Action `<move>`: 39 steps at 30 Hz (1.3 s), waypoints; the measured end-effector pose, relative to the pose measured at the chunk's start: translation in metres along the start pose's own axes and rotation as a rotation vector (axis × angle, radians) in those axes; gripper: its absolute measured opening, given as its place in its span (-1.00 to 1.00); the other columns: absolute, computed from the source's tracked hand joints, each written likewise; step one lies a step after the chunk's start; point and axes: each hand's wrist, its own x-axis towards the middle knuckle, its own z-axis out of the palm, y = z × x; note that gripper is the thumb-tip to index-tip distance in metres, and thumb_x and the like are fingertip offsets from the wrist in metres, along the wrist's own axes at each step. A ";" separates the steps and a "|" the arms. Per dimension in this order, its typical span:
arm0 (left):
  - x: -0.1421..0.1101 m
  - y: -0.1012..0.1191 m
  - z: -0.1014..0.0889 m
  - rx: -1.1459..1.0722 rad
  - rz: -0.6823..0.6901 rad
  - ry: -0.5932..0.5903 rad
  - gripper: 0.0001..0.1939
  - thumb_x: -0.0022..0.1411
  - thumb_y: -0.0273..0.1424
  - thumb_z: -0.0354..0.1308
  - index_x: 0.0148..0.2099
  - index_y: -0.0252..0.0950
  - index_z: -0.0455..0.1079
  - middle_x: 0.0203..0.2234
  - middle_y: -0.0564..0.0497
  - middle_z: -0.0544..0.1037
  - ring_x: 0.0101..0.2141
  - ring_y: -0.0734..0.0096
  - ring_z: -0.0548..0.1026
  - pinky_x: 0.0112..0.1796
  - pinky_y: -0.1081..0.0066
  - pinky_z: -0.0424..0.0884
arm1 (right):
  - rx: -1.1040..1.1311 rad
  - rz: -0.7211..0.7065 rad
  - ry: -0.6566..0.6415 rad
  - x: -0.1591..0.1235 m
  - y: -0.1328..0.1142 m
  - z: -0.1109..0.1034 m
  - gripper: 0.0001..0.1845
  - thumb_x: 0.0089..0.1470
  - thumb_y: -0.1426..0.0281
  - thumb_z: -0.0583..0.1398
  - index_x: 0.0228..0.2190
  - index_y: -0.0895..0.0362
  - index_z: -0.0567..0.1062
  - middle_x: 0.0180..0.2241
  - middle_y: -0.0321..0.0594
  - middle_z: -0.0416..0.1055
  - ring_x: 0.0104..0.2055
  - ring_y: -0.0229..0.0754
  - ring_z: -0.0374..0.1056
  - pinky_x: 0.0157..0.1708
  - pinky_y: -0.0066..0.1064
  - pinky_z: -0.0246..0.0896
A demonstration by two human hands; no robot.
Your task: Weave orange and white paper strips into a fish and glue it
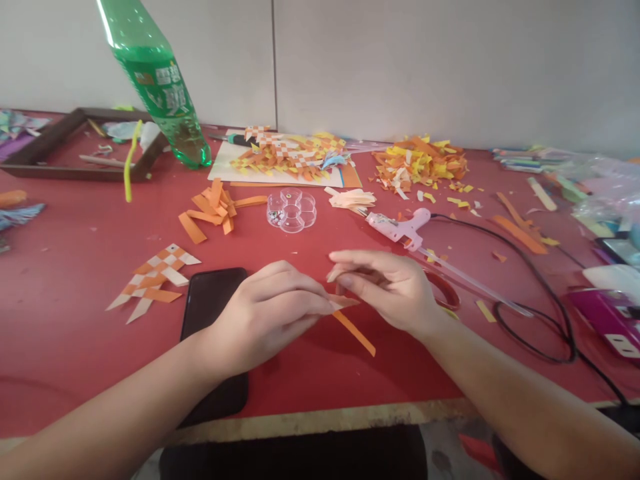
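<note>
My left hand [280,307] is closed in a pinch on an orange paper strip [356,335]. The strip's free end slants down to the right over the red table. Close beside it, my right hand [385,283] has its thumb and fingers curled together; what lies between them, if anything, is too small to make out. A black phone [215,300] lies partly under my left forearm. To its left rests a woven orange-and-white paper fish [157,277]. Orange strips [213,210] and pale strips [353,199] lie in small piles beyond my hands.
A clear flower-shaped bead box [292,211] sits mid-table. Right of it lies a pink glue gun [400,228] with a black cord. A green bottle [167,100] stands before a dark frame [65,167]. Behind are woven pieces on white card [223,163] and paper scraps [420,163].
</note>
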 end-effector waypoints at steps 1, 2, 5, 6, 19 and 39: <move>0.000 0.000 0.000 -0.002 0.000 0.008 -0.84 0.24 -0.61 0.20 -0.15 -0.30 0.46 -0.29 -0.07 0.63 -0.33 0.39 0.54 -0.26 0.36 0.51 | 0.002 -0.012 0.018 -0.001 0.000 0.001 -0.70 0.12 0.49 0.28 -0.09 0.02 0.55 -0.28 -0.30 0.62 -0.26 -0.28 0.56 -0.27 -0.49 0.53; 0.000 0.000 -0.001 -0.001 -0.003 0.018 -0.83 0.24 -0.61 0.20 -0.15 -0.29 0.46 -0.30 -0.07 0.63 -0.33 0.40 0.55 -0.25 0.36 0.52 | -0.001 -0.035 0.031 -0.002 -0.001 0.001 -0.72 0.11 0.50 0.28 -0.12 0.02 0.55 -0.28 -0.30 0.62 -0.27 -0.27 0.57 -0.26 -0.47 0.54; 0.001 0.002 -0.003 0.010 -0.016 0.058 -0.82 0.23 -0.61 0.21 -0.14 -0.28 0.46 -0.30 -0.06 0.62 -0.33 0.40 0.56 -0.26 0.35 0.53 | -0.058 -0.161 0.011 -0.003 -0.005 -0.002 -0.82 0.12 0.53 0.26 -0.24 0.05 0.58 -0.28 -0.26 0.62 -0.23 -0.20 0.57 -0.16 -0.35 0.54; 0.001 0.003 -0.004 0.013 -0.020 0.070 -0.82 0.22 -0.61 0.22 -0.15 -0.27 0.46 -0.30 -0.06 0.62 -0.33 0.40 0.56 -0.26 0.35 0.53 | -0.098 -0.211 -0.007 -0.003 -0.006 -0.003 -0.82 0.12 0.54 0.25 -0.26 0.04 0.58 -0.28 -0.26 0.61 -0.20 -0.19 0.56 -0.10 -0.30 0.51; 0.001 0.009 -0.008 0.018 0.006 0.100 -0.80 0.16 -0.63 0.28 -0.16 -0.31 0.47 -0.29 -0.08 0.64 -0.32 0.38 0.57 -0.29 0.34 0.55 | -0.323 -0.474 -0.097 -0.003 -0.012 -0.007 -0.68 0.06 0.60 0.25 -0.18 0.02 0.57 -0.24 -0.20 0.52 -0.24 -0.20 0.49 -0.20 -0.31 0.48; -0.010 0.005 -0.013 0.039 0.117 0.056 -0.73 0.13 -0.68 0.25 -0.16 -0.29 0.41 -0.20 -0.10 0.65 -0.31 0.31 0.56 -0.31 0.30 0.56 | -0.394 -0.572 -0.021 -0.006 -0.022 -0.004 -0.66 0.04 0.66 0.24 -0.16 0.09 0.55 -0.34 -0.17 0.55 -0.29 -0.20 0.50 -0.25 -0.34 0.50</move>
